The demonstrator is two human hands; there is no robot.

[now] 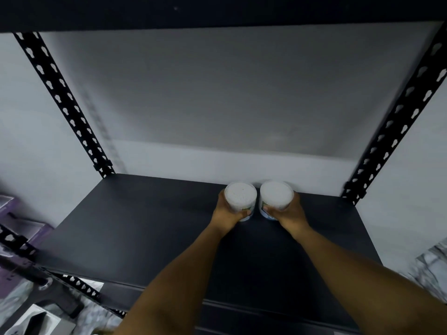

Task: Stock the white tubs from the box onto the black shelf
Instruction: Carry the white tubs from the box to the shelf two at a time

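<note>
Where the black shelf (145, 226) meets a grey wall (217, 97), two white tubs (240, 197) stand.

2 tubs side by side at shelf (145, 226) rear: L tub (240, 198), R tub (276, 197).

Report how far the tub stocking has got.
Done: nothing yet stands alone on the black shelf; apart from the two tubs in hand it shows bare. In hand: the left hand grips one white tub and the right hand grips a second white tub, side by side at the back by the wall. Left: letting go of both. The box is out of view, so the remaining count cannot be told.
</note>
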